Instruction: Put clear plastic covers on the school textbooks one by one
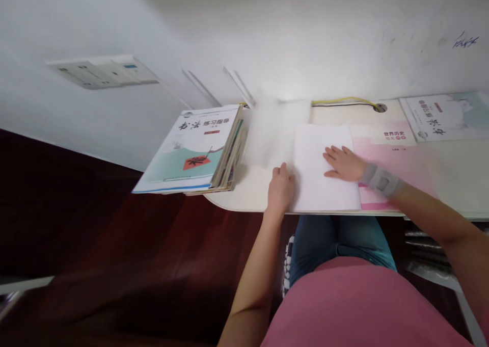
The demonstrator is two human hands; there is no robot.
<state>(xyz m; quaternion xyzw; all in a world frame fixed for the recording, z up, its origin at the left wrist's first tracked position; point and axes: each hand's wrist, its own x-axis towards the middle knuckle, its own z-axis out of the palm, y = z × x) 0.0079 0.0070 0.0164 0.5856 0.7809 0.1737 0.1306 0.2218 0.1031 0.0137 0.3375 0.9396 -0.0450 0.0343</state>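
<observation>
A white sheet [320, 184] lies on the desk near its front edge. My right hand [344, 163], with a grey band on the wrist, rests flat on it, fingers spread. At the sheet's left edge is my left hand [280, 190], its fingers curled closed; what they grip, if anything, is hidden. Beyond that hand a blurred, whitish, see-through sheet [272, 138] reaches back towards the wall. A pink booklet [389, 171] with Chinese print adjoins the white sheet on the right; whether they are joined cannot be told.
A stack of books [198, 148] stands at the desk's left end, partly over its edge. Another booklet [446, 115] lies at the back right. Beside a cable hole [380, 107] runs a yellow cord [347, 100]. Wall sockets [105, 73] are at left.
</observation>
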